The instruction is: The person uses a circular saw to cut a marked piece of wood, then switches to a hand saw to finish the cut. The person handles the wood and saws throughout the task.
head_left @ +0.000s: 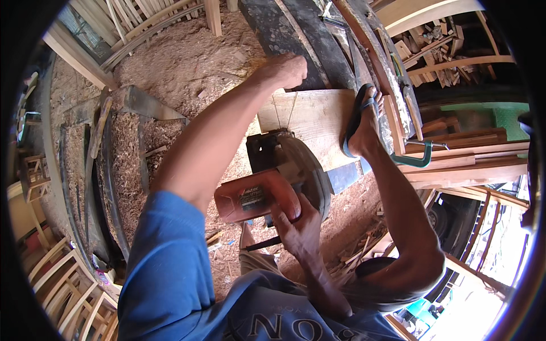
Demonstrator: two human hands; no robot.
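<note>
A circular saw point(256, 196) with a red motor housing and a dark blade guard stands at the near edge of a pale wooden board point(318, 111). My right hand point(301, 227) is wrapped round its rear handle. Two thin dark lines run across the board ahead of the saw. My left hand point(290, 71) is closed like a fist at the board's far left corner, by a dark plank point(267, 34); whatever its fingers grip is hidden. My foot in a dark flip-flop point(355, 116) presses on the board's right end. The blade is out of sight.
Wood shavings point(165, 68) cover the floor. A green C-clamp point(418, 156) sits at the right beside stacked planks point(472, 173). Dark beams point(105, 182) lie at left, and curved wooden frames point(74, 290) stand at lower left. A black cord point(264, 244) trails from the saw.
</note>
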